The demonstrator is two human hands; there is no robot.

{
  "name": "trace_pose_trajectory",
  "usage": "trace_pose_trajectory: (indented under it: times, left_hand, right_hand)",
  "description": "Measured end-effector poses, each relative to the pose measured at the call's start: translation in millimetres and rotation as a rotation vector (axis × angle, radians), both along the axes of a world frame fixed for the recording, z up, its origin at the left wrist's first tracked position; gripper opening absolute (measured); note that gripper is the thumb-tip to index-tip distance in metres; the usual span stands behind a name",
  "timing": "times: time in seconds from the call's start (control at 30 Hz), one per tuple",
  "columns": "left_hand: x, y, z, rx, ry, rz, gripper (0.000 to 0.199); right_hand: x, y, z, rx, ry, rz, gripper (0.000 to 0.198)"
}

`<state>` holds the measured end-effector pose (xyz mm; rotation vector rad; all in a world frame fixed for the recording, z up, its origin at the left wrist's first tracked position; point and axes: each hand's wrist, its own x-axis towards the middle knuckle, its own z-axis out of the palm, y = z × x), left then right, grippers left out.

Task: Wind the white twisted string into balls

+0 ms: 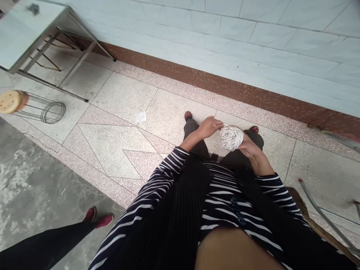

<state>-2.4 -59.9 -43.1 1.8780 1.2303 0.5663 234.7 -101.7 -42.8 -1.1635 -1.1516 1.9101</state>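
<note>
A ball of white yarn (230,137) with dark flecks is held in front of my lap. My right hand (248,145) supports it from the right side, its fingers partly hidden behind the ball. At the ball's upper left, my left hand (208,127) has its fingers closed in a pinch. A thin pale strand seems to run from those fingertips to the ball.
A table (57,32) with metal legs stands at upper left, beside a round-topped wire stool (11,101). White paper (140,117) lies on the floor. A tiled wall (225,33) runs ahead. Another person's shoes (102,221) show lower left; metal chair legs (312,198) stand right.
</note>
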Motion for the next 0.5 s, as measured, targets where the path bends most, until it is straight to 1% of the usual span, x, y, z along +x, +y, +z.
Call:
trace_pose_trajectory:
  times: [0.07, 0.1, 0.13, 0.2, 0.27, 0.33, 0.4, 0.5]
  left_hand:
    - [4.3, -2.5, -8.0, -0.082, -0.044, 0.039, 0.035]
    - [6.7, -5.4, -12.3, -0.131, -0.081, 0.045, 0.036]
    - [9.3, -9.4, -16.4, -0.176, -0.127, 0.044, 0.037]
    - [14.2, -19.7, -22.6, -0.244, -0.214, 0.023, 0.040]
    - [17.2, -30.7, -25.7, -0.292, -0.268, 0.008, 0.040]
    - [17.2, -39.9, -26.6, -0.340, -0.280, 0.002, 0.040]
    - [14.4, -46.0, -27.0, -0.373, -0.243, -0.008, 0.040]
    - [8.5, -49.4, -28.5, -0.371, -0.150, -0.027, 0.038]
  right_hand:
    - [3.8, 2.4, 9.6, -0.042, 0.160, -0.072, 0.114]
    - [5.7, 4.6, 11.9, -0.056, 0.206, -0.103, 0.116]
    - [7.4, 7.6, 12.2, -0.062, 0.233, -0.137, 0.113]
    - [9.4, 14.9, 7.5, -0.062, 0.236, -0.223, 0.099]
    - [9.2, 22.8, -2.4, -0.058, 0.148, -0.314, 0.082]
    - [6.8, 29.3, -13.9, -0.054, -0.001, -0.376, 0.076]
    - [3.0, 32.7, -24.2, -0.029, -0.152, -0.401, 0.081]
    - [-4.0, 31.5, -35.0, 0.061, -0.336, -0.419, 0.089]
